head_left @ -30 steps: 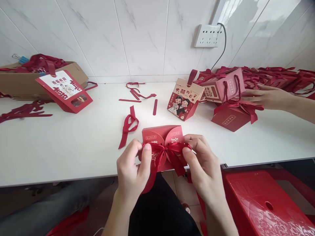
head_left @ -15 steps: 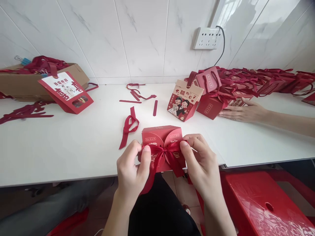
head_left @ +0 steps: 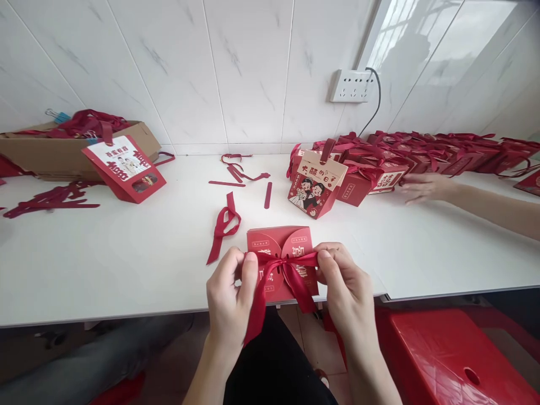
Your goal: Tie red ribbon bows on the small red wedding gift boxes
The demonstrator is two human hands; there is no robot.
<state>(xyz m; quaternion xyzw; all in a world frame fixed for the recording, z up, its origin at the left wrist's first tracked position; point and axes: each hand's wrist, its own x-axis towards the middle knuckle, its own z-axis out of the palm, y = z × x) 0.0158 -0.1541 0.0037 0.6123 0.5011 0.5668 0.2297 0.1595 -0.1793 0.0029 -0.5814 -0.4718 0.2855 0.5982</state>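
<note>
A red gift box [head_left: 270,238] with gold lettering and two rounded flaps sits at the table's front edge, between my hands. Across its front runs a dark red satin ribbon [head_left: 302,284], knotted in a bow at the middle, its two tails hanging down. My left hand [head_left: 232,289] pinches the bow's left loop between thumb and fingers. On the other side my right hand [head_left: 346,281] pinches the right loop. Both loops are pulled out sideways. Left of the box, a loose ribbon piece [head_left: 223,225] lies looped on the white table [head_left: 169,259].
Upright stand a couple-printed box [head_left: 314,188] and a windowed red box [head_left: 130,174]. Ribboned boxes [head_left: 426,154] line the wall at right, near a co-worker's hand [head_left: 426,187]. A cardboard box [head_left: 46,157] holds ribbons at left. Ribbon scraps [head_left: 59,199] lie about. A red stool [head_left: 455,349] stands lower right.
Both hands keep their pinch on the bow, whose right loop now looks straighter and tauter. The co-worker's hand has drawn away from the boxes, which sit closer to the wall. The view has tilted slightly.
</note>
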